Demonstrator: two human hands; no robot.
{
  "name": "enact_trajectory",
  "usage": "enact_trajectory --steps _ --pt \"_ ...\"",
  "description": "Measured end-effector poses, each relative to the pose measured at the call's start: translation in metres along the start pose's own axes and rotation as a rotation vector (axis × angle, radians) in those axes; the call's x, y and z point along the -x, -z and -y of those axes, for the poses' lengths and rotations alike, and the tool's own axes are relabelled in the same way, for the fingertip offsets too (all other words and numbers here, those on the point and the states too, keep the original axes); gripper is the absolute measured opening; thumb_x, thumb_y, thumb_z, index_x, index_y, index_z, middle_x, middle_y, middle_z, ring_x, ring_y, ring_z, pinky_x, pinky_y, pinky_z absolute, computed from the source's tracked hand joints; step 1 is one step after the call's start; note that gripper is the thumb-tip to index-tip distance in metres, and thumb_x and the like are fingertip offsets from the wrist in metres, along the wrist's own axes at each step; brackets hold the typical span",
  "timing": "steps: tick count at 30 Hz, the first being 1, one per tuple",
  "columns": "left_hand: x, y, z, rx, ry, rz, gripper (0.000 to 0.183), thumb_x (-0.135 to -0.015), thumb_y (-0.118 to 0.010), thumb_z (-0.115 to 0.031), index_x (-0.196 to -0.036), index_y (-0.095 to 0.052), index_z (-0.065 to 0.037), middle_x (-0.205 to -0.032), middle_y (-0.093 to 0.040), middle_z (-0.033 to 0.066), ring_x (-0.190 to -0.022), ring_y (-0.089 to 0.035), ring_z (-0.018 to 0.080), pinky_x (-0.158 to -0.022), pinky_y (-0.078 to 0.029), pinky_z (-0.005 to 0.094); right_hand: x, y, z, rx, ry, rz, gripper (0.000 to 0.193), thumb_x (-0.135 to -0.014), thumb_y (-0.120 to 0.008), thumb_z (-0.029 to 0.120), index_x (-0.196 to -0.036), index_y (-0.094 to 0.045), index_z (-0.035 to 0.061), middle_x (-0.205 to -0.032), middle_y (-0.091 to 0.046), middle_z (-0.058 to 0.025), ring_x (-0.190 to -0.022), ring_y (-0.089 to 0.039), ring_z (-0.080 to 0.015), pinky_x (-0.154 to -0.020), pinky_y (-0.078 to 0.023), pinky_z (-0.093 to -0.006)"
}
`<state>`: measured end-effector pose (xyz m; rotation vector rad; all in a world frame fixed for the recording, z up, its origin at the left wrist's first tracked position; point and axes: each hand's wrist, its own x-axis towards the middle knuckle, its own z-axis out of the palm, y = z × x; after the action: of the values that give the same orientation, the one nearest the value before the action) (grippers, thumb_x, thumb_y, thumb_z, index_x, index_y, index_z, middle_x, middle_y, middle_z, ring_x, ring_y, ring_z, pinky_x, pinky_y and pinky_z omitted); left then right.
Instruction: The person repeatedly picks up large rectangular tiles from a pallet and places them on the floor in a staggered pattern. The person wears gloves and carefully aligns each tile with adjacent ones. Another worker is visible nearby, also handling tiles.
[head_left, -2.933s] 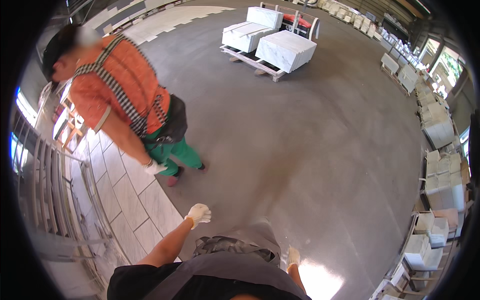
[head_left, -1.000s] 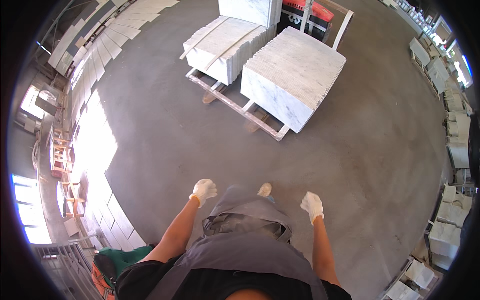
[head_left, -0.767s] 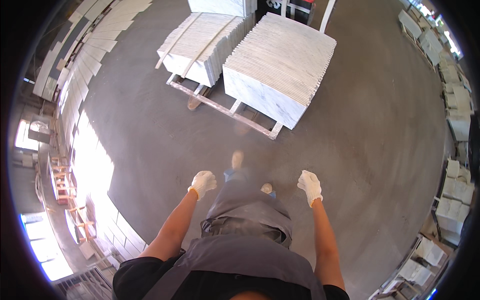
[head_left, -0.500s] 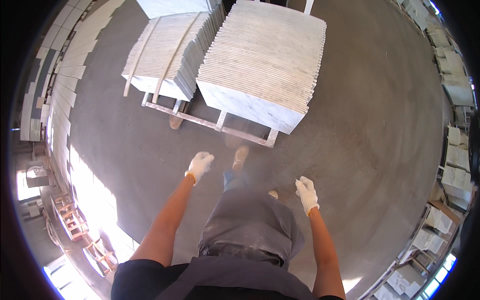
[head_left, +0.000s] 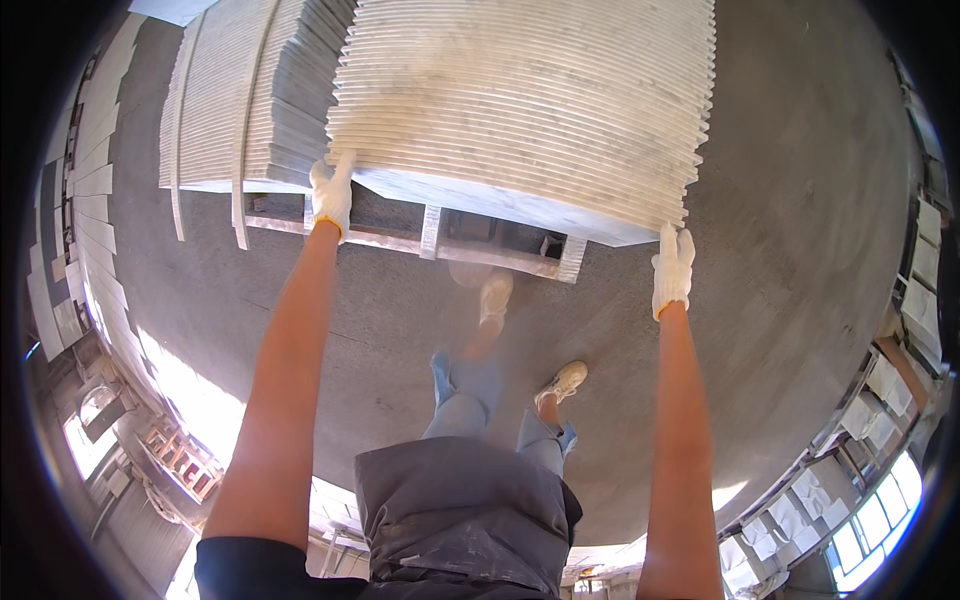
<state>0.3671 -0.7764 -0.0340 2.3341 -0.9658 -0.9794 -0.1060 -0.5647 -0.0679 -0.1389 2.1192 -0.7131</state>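
Note:
A thick stack of white-grey marble slabs (head_left: 520, 90) stands on edge in front of me, with grey veining on its front face. My left hand (head_left: 332, 195), in a white knitted glove, is at the stack's front left corner, its fingers spread against the slab's edge. At the front right corner is my right hand (head_left: 672, 270), gloved alike, with fingers stretched up along the outermost slab's end. Both arms are extended. Neither hand visibly closes round a slab; the fingertips' far sides are hidden.
A low frame (head_left: 400, 240) carries the slabs just ahead of my feet. To the left stands a second slab stack (head_left: 225, 110) with two strips (head_left: 245, 130) across it. More pale slabs (head_left: 95, 210) line the left, and others (head_left: 925, 275) the right. Grey floor (head_left: 790, 300) stretches rightward.
I have come closer to the stack. Both hands have reached forward and apart, from above the floor to the two front corners of the larger stack.

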Motion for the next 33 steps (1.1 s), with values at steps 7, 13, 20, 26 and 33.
enact_trajectory --steps 7,13,20,26,33 --pt "-0.012 -0.002 0.008 0.192 0.041 -0.003 0.096 -0.081 -0.083 -0.042 -0.15 -0.03 -0.002 -0.138 -0.049 0.0177 -0.122 -0.053 0.0256 -0.1 -0.048 0.0381 -0.002 -0.008 -0.007 -0.219 -0.008 -0.099 0.071 -0.092 -0.067 0.052 -0.142 -0.044 0.0071 -0.136 -0.056 -0.0112 -0.114 -0.06 -0.0247 -0.101 -0.044 -0.0396" --pt "-0.006 -0.001 0.013 0.228 0.055 -0.016 0.092 -0.082 -0.082 -0.042 -0.147 -0.031 0.0 -0.135 -0.05 0.0183 -0.122 -0.053 0.0246 -0.098 -0.051 0.0356 -0.002 -0.006 -0.018 -0.262 0.039 -0.107 0.064 -0.094 -0.066 0.051 -0.141 -0.045 0.0115 -0.133 -0.057 -0.0107 -0.113 -0.06 -0.0249 -0.101 -0.044 -0.0401" --pt "0.003 0.01 0.004 0.208 0.097 0.076 0.083 -0.088 -0.077 -0.039 -0.147 -0.031 -0.001 -0.129 -0.052 0.0189 -0.107 -0.062 0.0237 -0.096 -0.055 0.0338 -0.009 -0.003 -0.037 -0.202 0.026 -0.025 0.058 -0.097 -0.063 0.045 -0.136 -0.047 0.0065 -0.123 -0.057 -0.0075 -0.104 -0.055 -0.0161 -0.1 -0.045 -0.035" --pt "0.019 0.037 0.018 0.163 0.04 0.187 0.08 -0.09 -0.075 -0.037 -0.15 -0.031 -0.007 -0.124 -0.056 0.0183 -0.106 -0.065 0.0242 -0.091 -0.057 0.0348 0.016 0.032 -0.054 -0.385 0.041 0.36 0.07 -0.103 -0.054 0.026 -0.16 -0.02 0.0054 -0.154 -0.038 -0.0106 -0.136 -0.043 -0.0192 -0.113 -0.038 -0.0356" --pt "0.01 0.103 0.048 0.266 0.143 0.423 0.06 -0.095 -0.066 -0.042 -0.141 -0.044 -0.011 -0.119 -0.062 0.0114 -0.106 -0.066 0.0222 -0.091 -0.054 0.0405 0.006 0.031 -0.115 0.054 0.141 0.313 0.078 -0.093 -0.069 0.011 -0.159 -0.027 0.0059 -0.147 -0.054 -0.0125 -0.138 -0.047 -0.0232 -0.111 -0.04 -0.0318"
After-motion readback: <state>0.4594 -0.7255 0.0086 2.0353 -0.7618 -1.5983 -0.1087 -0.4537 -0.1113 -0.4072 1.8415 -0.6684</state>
